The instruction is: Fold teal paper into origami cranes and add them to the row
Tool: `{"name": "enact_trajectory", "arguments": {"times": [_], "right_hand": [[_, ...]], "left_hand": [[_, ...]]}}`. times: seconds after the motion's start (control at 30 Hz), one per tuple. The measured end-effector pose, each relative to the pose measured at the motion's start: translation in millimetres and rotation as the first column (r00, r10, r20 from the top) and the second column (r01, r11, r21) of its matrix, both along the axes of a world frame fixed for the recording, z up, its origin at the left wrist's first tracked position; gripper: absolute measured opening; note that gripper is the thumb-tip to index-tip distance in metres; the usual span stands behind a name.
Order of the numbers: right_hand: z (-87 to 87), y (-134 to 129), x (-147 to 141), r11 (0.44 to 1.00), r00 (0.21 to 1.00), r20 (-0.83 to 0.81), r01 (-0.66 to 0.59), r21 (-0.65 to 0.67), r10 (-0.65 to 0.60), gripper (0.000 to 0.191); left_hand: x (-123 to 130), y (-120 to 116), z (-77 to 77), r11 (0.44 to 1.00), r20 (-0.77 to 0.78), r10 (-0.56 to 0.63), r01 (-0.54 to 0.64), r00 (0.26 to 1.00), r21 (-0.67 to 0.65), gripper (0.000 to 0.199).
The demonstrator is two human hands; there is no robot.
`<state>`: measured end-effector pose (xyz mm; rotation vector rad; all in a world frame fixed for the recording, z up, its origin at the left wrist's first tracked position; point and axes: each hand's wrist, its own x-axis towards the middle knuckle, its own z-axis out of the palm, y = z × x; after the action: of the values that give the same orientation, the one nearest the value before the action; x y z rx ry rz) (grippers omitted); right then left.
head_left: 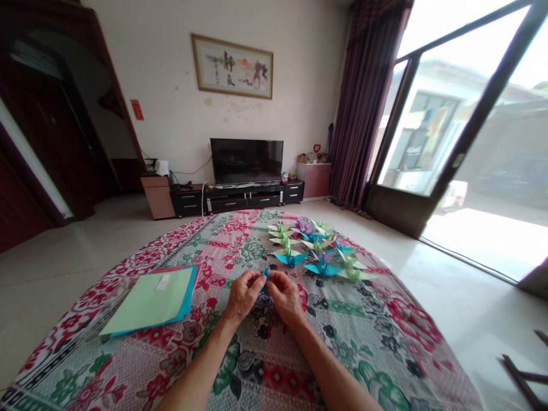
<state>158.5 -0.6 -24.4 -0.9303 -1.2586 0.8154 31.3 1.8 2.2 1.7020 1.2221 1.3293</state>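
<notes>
Left hand and right hand close together over the middle of the table, both pinching one small blue folded paper between thumb and fingers. Paper sits upright between the fingertips, at the far end of both hands; fingers cover much of it, so its folds cannot be made out.

Just beyond and to the right: cluster of folded paper cranes in light green, blue and purple, wings spread, set close in rough rows. Nearest to the hands, a blue crane; right of it, another blue crane; farther right, a light green crane. Purple crane toward the far edge.

Left of the hands, well apart from the cranes: paper stack, light green sheet on top, blue and red edges showing beneath at right. White slip on its far part.

Under all, a flowered cloth. Past the table, far side: black television on a low cabinet. Far right, dark purple curtain beside a glass door.
</notes>
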Motion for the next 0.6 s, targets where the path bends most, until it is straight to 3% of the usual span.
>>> {"name": "enact_trajectory", "arguments": {"times": [0.17,0.4,0.6], "right_hand": [[3.8,-4.1,1.9,0.999,1.0,0.021,-0.001,-0.036,0.002,0.02],[10.7,-6.6,2.1,0.992,0.999,-0.019,-0.037,-0.118,0.035,0.021],[16.0,-8.4,2.5,0.979,0.998,-0.061,0.003,-0.203,-0.016,0.026]], "left_hand": [[0.9,0.8,-1.0,0.999,0.055,-0.002,0.004,0.998,-0.042,0.027],[3.6,-1.5,-0.6,0.996,-0.065,0.044,-0.039,0.997,0.078,0.019],[5.3,-0.7,-3.3,0.987,-0.179,0.041,-0.012,0.983,0.16,0.013]]}}
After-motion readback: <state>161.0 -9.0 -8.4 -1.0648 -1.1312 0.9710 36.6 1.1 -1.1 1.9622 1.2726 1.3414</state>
